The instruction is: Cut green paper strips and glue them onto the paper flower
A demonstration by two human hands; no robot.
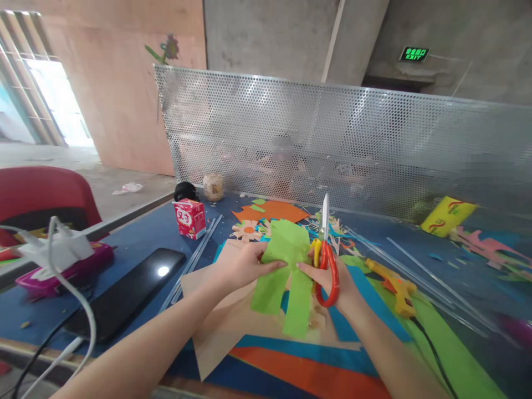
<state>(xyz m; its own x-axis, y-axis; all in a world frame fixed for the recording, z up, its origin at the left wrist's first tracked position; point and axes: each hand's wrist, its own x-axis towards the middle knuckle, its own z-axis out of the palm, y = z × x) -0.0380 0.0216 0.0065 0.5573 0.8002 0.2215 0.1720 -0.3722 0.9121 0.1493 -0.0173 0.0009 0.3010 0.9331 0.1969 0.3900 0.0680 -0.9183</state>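
Both my hands hold a light green piece of craft paper [291, 244] above the pile, with cuts running in from its near edge. My left hand [243, 266] pinches its left side, thumb on top. On its right side, the thumb of my right hand [338, 277] presses near the middle. That hand also carries scissors [327, 263] with red and yellow handles, their blades pointing up and away. Beneath lie beige sheets [218, 346] and blue sheets [361, 299]. A beige paper flower [248, 230] with an orange centre rests just beyond my left hand.
A yellow glue gun [394, 285] lies at right near clear sticks [399, 266]. Left are a phone [133, 291], a white charger [58, 252] with cables and a red box [190, 219]. A perforated metal panel [249, 127] stands behind the table, with a yellow packet [448, 216] before it.
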